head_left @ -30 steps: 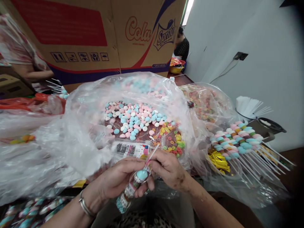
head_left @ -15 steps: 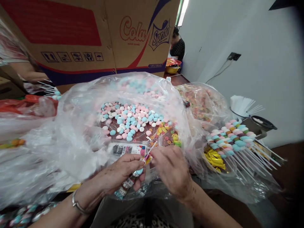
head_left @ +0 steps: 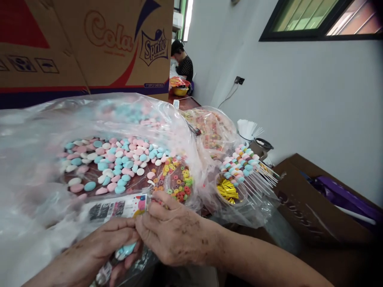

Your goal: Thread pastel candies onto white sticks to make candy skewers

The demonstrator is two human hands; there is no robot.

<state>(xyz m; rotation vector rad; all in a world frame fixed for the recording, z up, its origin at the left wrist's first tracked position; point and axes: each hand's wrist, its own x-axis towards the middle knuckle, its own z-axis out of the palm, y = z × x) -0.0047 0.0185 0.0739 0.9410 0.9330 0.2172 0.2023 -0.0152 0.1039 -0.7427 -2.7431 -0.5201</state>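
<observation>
My left hand (head_left: 98,243) is closed around a candy skewer (head_left: 125,251) in a clear printed wrapper. Blue and white candies show through the wrapper below its fingers. Pressed against that hand, at the skewer's stick end, is my right hand (head_left: 176,231); its fingers are pinched together and hide what is between them. Just beyond the hands lies a flat printed packet (head_left: 110,207) with colourful dots. Pink, blue and white round candies (head_left: 119,163) are spread on the table behind it, beside small ring-shaped candies (head_left: 179,183) in yellow, orange and green.
A clear plastic bag (head_left: 36,131) surrounds the candies. Gold twist ties (head_left: 227,189) fill a round tub, beside stacked candy skewers (head_left: 242,163). Large cartons stand behind (head_left: 116,48) and at the right (head_left: 311,215). Farther back, a person (head_left: 184,63) sits at the table.
The view has swung right, bringing the window and right-hand carton into sight. My right hand has closed in against my left, and the white stick between them is now hidden.
</observation>
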